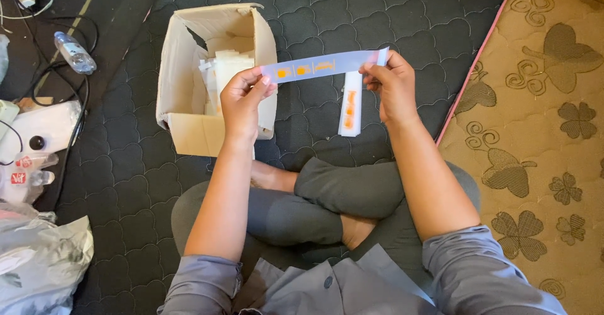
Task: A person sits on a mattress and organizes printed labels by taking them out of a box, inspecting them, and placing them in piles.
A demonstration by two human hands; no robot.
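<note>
Above the crossed legs, a long white paper strip [327,65] with orange printed marks is held stretched level, each end pinched between closed fingertips of the left hand [242,98] and the right hand [390,82]. It is judged light, thin, floppy and easily creased, so the ends are best gripped. Behind it an open cardboard box [189,70] of what seem to be similar strips is seen, and one more strip [350,110] lies on the black quilted mat [390,13].

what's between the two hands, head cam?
In the head view, a white paper strip with orange marks spans between the left hand and the right hand, each pinching one end. Behind it lies the dark quilted mat.
</note>
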